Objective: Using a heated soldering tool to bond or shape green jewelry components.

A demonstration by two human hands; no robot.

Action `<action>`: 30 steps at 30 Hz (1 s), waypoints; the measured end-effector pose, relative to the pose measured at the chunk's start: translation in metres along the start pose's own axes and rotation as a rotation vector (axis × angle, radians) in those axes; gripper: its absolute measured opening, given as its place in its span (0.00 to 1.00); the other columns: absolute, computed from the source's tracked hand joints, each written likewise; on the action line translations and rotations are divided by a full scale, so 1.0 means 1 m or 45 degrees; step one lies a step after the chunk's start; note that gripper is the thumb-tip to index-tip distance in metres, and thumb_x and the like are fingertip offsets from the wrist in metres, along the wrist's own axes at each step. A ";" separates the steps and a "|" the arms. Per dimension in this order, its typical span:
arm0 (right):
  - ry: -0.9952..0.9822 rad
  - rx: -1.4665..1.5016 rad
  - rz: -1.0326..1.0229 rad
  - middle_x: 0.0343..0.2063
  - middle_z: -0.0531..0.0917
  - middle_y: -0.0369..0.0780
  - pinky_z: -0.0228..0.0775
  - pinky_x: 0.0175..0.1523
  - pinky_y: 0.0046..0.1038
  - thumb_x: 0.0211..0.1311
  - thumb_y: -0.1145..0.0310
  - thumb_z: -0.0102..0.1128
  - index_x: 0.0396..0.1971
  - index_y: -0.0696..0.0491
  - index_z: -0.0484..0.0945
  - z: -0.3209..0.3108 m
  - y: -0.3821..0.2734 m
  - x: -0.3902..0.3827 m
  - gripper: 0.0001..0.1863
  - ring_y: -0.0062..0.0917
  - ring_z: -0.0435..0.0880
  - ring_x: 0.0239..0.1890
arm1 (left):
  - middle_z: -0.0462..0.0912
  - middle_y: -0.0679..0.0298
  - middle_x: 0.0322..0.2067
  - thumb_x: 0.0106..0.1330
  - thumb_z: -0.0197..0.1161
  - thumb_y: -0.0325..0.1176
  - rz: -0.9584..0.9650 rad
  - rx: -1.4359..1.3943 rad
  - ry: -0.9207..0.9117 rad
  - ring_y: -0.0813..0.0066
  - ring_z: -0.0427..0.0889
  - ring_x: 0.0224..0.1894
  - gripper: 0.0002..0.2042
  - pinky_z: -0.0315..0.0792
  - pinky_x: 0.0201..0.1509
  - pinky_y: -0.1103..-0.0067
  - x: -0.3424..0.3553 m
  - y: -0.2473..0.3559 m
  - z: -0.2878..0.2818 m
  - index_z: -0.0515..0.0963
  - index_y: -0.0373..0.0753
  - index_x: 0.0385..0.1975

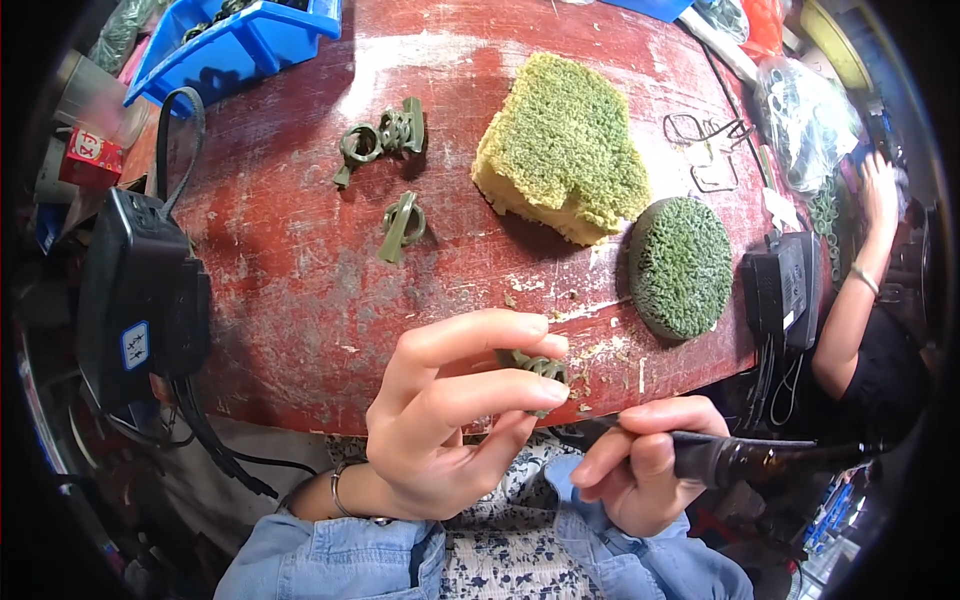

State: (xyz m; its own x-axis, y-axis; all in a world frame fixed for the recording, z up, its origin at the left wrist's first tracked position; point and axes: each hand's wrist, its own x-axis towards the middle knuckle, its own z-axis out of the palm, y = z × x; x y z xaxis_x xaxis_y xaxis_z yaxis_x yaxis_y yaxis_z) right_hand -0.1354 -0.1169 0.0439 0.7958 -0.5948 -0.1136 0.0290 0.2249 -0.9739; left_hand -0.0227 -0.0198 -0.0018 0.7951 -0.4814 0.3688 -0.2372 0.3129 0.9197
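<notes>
red box [92, 168], left | clear bag [808, 115], right | red bag [764, 28], upper right

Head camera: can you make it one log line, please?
left hand: holds small green piece | right hand: holds dark tool | on red table: green ring pieces, yellow-green sponge block, round green pad

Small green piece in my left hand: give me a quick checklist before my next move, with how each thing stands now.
1. Green piece held: ok, between the fingers and thumb of the left hand.
2. Dark tool in hand: ok, the right hand holds it.
3. Tool's working end visible: not ok, too dark to make out.
4. Tool touching the piece: cannot tell.
5. Yellow-green sponge block away from the hands: ok, farther up the red table.
6. Co-worker's hand apart from yours: ok, off to the right.
</notes>
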 end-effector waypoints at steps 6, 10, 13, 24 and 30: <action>0.045 -0.084 -0.014 0.22 0.82 0.45 0.69 0.25 0.17 0.62 0.72 0.51 0.39 0.59 0.72 0.011 0.002 0.002 0.09 0.17 0.75 0.18 | 0.74 0.52 0.41 0.39 0.61 0.10 0.060 0.048 -0.013 0.65 0.79 0.40 0.19 0.76 0.35 0.81 -0.001 0.001 -0.003 0.77 0.36 0.33; 0.073 -0.073 -0.067 0.22 0.81 0.45 0.69 0.24 0.17 0.61 0.73 0.52 0.39 0.60 0.71 0.011 0.006 0.001 0.09 0.16 0.75 0.18 | 0.73 0.52 0.41 0.39 0.61 0.10 0.020 0.027 0.002 0.65 0.79 0.40 0.19 0.77 0.37 0.80 -0.003 0.002 -0.002 0.77 0.35 0.33; 0.057 -0.115 -0.049 0.22 0.81 0.46 0.69 0.24 0.17 0.60 0.74 0.52 0.39 0.60 0.71 0.012 0.002 -0.002 0.09 0.16 0.74 0.18 | 0.73 0.52 0.42 0.40 0.61 0.10 0.024 0.012 -0.013 0.65 0.79 0.40 0.19 0.77 0.39 0.79 -0.002 0.004 -0.002 0.77 0.35 0.34; 0.106 -0.167 -0.174 0.21 0.80 0.46 0.67 0.22 0.16 0.60 0.77 0.51 0.37 0.61 0.70 0.006 0.007 0.004 0.07 0.16 0.73 0.16 | 0.69 0.52 0.45 0.44 0.61 0.10 -0.128 0.020 -0.122 0.66 0.79 0.41 0.18 0.75 0.40 0.79 -0.002 0.008 -0.011 0.74 0.33 0.36; 0.137 -0.228 -0.129 0.21 0.80 0.46 0.67 0.24 0.15 0.60 0.76 0.51 0.37 0.62 0.69 0.010 0.006 0.006 0.07 0.16 0.73 0.17 | 0.65 0.51 0.47 0.47 0.56 0.08 -0.410 -0.154 -0.253 0.65 0.75 0.48 0.17 0.74 0.50 0.79 0.002 0.014 -0.014 0.72 0.28 0.39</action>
State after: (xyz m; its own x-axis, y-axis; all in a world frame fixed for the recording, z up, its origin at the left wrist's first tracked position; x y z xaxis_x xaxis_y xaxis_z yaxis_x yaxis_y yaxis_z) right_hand -0.1242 -0.1113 0.0396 0.7249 -0.6885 -0.0244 -0.0101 0.0248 -0.9996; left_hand -0.0168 -0.0049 0.0097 0.6918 -0.7160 0.0936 0.0839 0.2084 0.9744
